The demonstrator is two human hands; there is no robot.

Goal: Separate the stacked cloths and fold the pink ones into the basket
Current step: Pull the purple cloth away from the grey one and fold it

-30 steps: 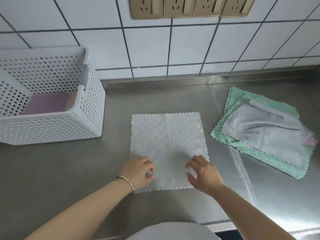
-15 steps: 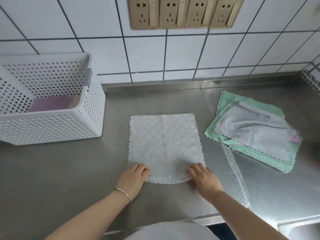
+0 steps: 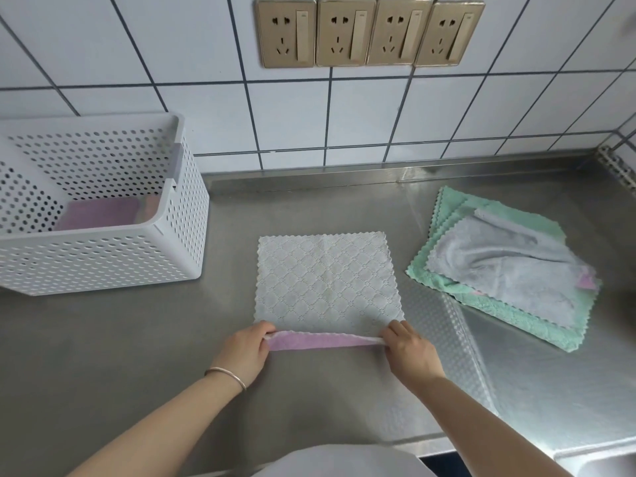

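Observation:
A square cloth lies spread on the steel counter, its pale quilted side up. Its near edge is lifted and turned over, showing a pink underside. My left hand pinches the near left corner and my right hand pinches the near right corner. The white perforated basket stands at the left, with a folded pink cloth inside. At the right lies the stack of cloths: grey on top, green beneath, a pink corner peeking out at its right edge.
A tiled wall with a row of gold sockets rises behind the counter. The counter's front edge runs near my body, and a sink corner shows at the bottom right.
Both hands slid to the cloth's near corners, gripped them and lifted the near edge, which now shows its pink side. The camera tilted up slightly.

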